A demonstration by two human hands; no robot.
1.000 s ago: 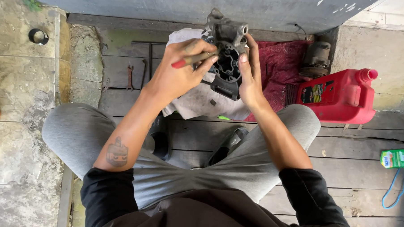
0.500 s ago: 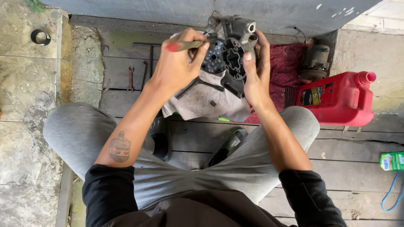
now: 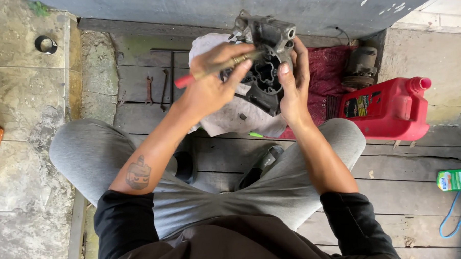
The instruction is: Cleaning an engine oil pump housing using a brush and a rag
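My right hand (image 3: 293, 84) grips a grey, greasy metal engine casing (image 3: 265, 59), held upright above a white cloth (image 3: 230, 116). My left hand (image 3: 214, 81) holds a thin tool with a red handle (image 3: 188, 79), its shaft lying across my fingers and its tip at the casing's dark round opening. I sit cross-legged in grey trousers, both forearms raised over my lap.
A red plastic jug (image 3: 390, 108) stands at the right, beside a red cloth (image 3: 328, 72) and a small metal part (image 3: 361, 66). Wrenches (image 3: 157, 88) lie on the wooden planks at the left. A green packet (image 3: 453, 180) and blue cord lie far right.
The casing has been lifted higher and turned more upright. My left hand has shifted the red-handled tool so its tip points into the casing's opening.
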